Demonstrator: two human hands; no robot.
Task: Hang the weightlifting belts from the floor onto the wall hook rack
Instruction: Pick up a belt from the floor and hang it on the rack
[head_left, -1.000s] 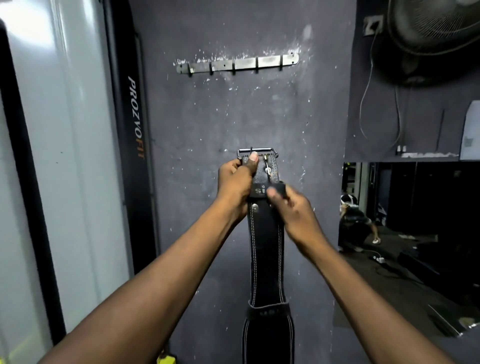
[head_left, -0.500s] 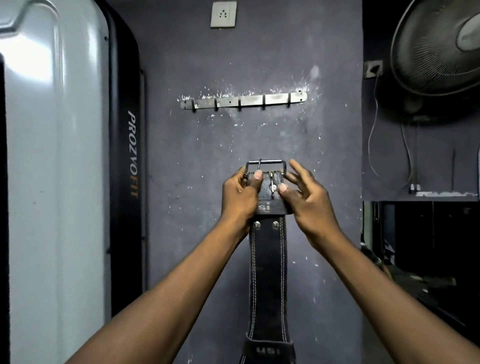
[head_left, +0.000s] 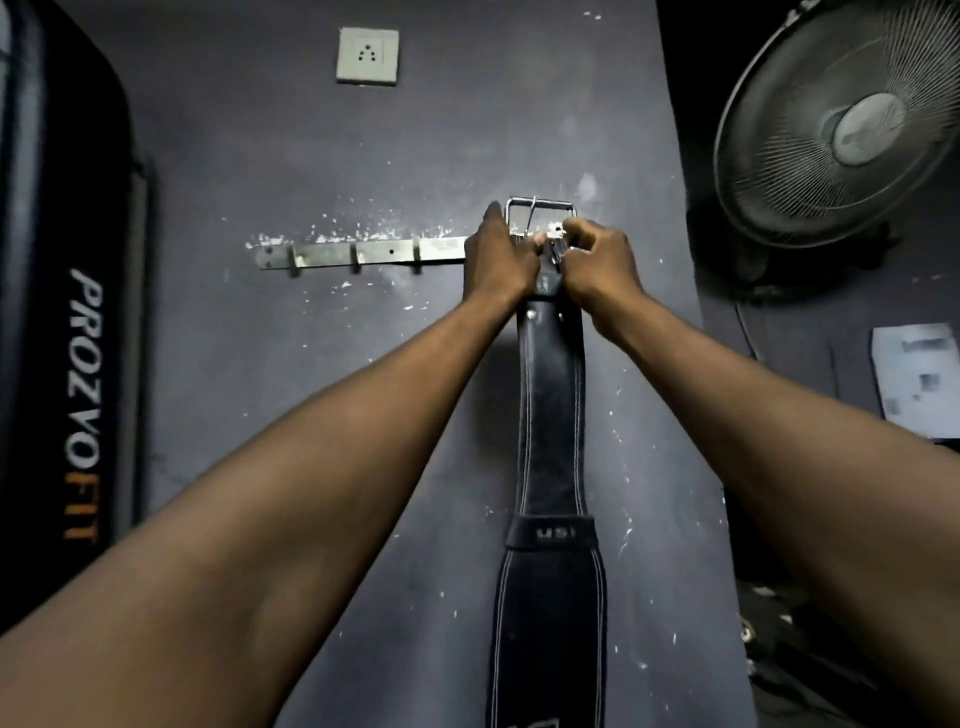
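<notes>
A black leather weightlifting belt (head_left: 551, 405) with white stitching hangs straight down against the grey wall. Its steel buckle (head_left: 541, 203) is held up at the right end of the metal hook rack (head_left: 363, 253). My left hand (head_left: 497, 260) grips the buckle end from the left, and my right hand (head_left: 597, 260) pinches it from the right. Both hands cover the rack's right end, so I cannot tell whether the buckle sits on a hook. Three hooks to the left are bare.
A white wall socket (head_left: 368, 55) sits above the rack. A black padded machine column marked PROZVOFIT (head_left: 83, 405) stands at the left. A wall fan (head_left: 841, 130) hangs at the upper right, with a paper notice (head_left: 917, 379) below it.
Both hands have lifted the belt's buckle end up and to the right, from below the rack to the level of its right end. The view has closed in on the wall.
</notes>
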